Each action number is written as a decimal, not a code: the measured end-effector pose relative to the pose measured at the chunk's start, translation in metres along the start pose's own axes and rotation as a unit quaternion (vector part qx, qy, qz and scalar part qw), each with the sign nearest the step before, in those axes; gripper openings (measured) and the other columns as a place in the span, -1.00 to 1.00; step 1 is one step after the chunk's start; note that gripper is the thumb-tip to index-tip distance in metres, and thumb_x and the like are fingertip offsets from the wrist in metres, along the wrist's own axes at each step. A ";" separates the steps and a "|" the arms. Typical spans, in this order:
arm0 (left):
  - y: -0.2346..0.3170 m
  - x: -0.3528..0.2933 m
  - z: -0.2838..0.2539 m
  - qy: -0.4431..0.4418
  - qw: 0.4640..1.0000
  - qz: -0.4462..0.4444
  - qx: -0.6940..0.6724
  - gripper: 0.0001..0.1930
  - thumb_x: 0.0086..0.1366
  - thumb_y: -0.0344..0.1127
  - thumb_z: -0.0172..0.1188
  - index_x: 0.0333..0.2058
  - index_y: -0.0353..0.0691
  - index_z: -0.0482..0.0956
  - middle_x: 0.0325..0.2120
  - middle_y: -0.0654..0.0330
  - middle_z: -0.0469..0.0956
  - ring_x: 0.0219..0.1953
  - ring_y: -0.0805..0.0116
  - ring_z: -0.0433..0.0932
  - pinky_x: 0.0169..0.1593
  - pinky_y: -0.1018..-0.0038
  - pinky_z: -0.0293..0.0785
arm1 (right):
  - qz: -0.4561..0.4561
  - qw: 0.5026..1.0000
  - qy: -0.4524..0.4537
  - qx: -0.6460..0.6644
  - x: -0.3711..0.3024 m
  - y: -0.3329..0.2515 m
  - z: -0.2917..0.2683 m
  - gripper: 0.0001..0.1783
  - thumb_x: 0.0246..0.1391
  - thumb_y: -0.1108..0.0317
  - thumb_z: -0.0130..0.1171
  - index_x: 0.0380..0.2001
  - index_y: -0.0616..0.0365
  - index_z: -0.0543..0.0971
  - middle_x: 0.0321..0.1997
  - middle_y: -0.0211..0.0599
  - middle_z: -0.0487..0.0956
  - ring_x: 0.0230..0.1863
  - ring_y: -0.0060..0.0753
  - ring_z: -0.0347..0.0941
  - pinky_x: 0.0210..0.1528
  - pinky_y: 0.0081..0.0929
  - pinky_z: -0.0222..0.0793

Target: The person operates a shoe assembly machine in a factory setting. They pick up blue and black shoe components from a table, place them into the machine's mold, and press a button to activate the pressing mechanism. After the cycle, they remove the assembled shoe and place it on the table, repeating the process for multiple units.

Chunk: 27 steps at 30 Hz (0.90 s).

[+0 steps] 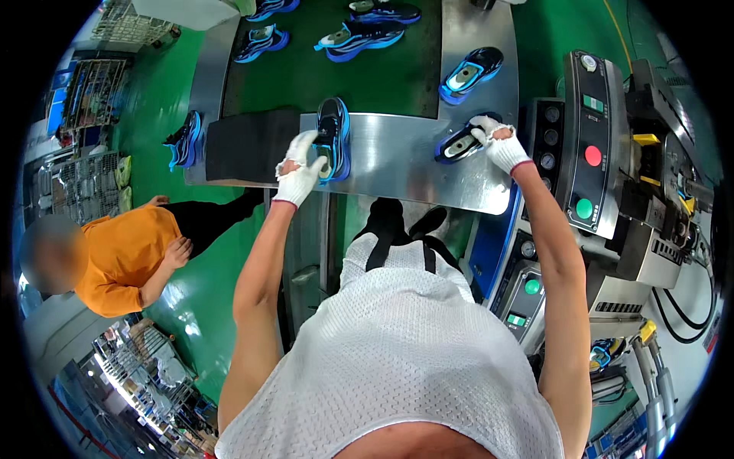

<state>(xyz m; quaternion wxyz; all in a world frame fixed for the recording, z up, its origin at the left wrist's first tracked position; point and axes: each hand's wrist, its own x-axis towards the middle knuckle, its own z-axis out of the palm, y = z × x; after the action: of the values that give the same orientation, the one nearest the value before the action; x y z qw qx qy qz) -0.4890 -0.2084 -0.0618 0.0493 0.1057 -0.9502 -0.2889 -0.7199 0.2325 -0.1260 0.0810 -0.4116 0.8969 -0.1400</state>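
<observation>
My left hand (298, 170), in a white knit glove with bare fingertips, is beside a black and blue sneaker (342, 145) standing on the metal table edge. Its thumb and fingers are apart, reaching up to the shoe's left side without wrapping round it. My right hand (503, 145), gloved the same way, grips the right end of another dark sneaker (459, 147) lying on the metal top, its pale insole showing. Just beyond that one, a third black and blue sneaker (470, 75) sits on the metal.
Several more sneakers (359, 38) lie on the green belt (336, 84) ahead, and one (183, 141) stands at the table's left end near a black pad (252, 145). To the right is a machine with a button panel (589, 145). A person in orange (126, 260) is at the left.
</observation>
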 end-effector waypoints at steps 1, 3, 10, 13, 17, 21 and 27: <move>0.000 0.003 0.008 -0.033 0.999 -0.003 -0.018 -0.42 0.19 -0.38 0.37 0.21 -0.22 0.47 0.22 -0.03 0.45 0.26 -0.04 0.45 0.30 0.22 0.41 | 0.063 0.994 -0.007 0.086 0.001 -0.001 0.002 -0.61 0.38 0.08 -0.02 0.10 0.01 0.59 0.09 -0.04 0.62 0.09 0.03 0.55 0.17 -0.07 0.37; -0.012 0.011 0.018 -0.031 0.997 0.072 0.013 -0.43 0.20 -0.40 0.34 0.21 -0.19 0.48 0.23 -0.03 0.45 0.31 -0.05 0.40 0.34 0.22 0.37 | 0.026 0.994 0.044 0.101 0.002 -0.009 0.003 -0.60 0.36 0.09 0.01 0.06 0.10 0.60 0.12 -0.03 0.61 0.17 0.02 0.53 0.24 -0.11 0.35; -0.036 0.049 -0.006 -0.145 0.979 0.125 0.070 -0.71 0.22 -0.31 0.27 -0.06 -0.02 0.65 -0.04 0.15 0.57 -0.03 0.02 0.60 -0.04 0.11 0.53 | 0.212 0.969 0.037 0.119 0.014 -0.064 -0.008 -0.48 0.12 0.28 0.29 0.15 0.15 0.50 0.19 -0.09 0.52 0.22 0.06 0.46 0.25 -0.10 0.35; -0.040 0.060 -0.027 -0.163 0.968 0.180 0.064 -0.76 0.21 -0.39 0.20 -0.13 -0.05 0.64 -0.14 0.14 0.55 -0.15 -0.01 0.59 -0.10 0.10 0.52 | 0.168 0.977 0.079 0.103 0.011 -0.058 0.007 -0.56 0.11 0.32 0.30 0.08 0.10 0.55 0.13 -0.07 0.55 0.22 0.05 0.45 0.26 -0.07 0.33; -0.052 0.074 -0.039 -0.221 0.957 0.182 0.047 -0.68 0.15 -0.35 0.26 -0.07 -0.03 0.62 -0.08 0.16 0.53 -0.10 0.05 0.59 -0.11 0.13 0.53 | 0.171 0.974 0.038 0.141 0.022 -0.071 0.026 -0.53 0.06 0.40 0.33 0.07 0.14 0.54 0.09 -0.03 0.54 0.21 0.08 0.45 0.28 -0.13 0.35; -0.038 0.106 -0.043 -0.387 0.900 0.194 0.061 -0.57 0.18 -0.20 0.33 0.04 -0.08 0.59 0.03 0.16 0.53 0.04 0.03 0.58 0.00 0.12 0.53 | 0.164 0.970 0.029 0.179 0.050 -0.098 0.014 -0.50 0.17 0.39 0.23 0.19 0.19 0.49 0.24 0.06 0.51 0.28 0.10 0.43 0.32 -0.20 0.36; -0.047 0.134 -0.048 -0.455 0.879 0.134 -0.059 -0.36 0.13 -0.02 0.39 0.15 -0.19 0.55 0.13 -0.01 0.53 0.10 -0.04 0.57 0.11 0.16 0.52 | 0.232 0.947 -0.058 0.216 0.054 -0.098 -0.015 -0.44 0.22 0.45 0.18 0.30 0.20 0.40 0.30 0.04 0.48 0.31 0.09 0.42 0.36 -0.20 0.35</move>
<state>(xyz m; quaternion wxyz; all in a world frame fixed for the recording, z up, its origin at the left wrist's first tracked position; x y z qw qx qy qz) -0.6039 -0.3030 -0.0435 -0.3437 -0.1687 -0.8546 -0.3509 -0.6888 0.1332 -0.0827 0.2499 -0.1723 0.9096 -0.2836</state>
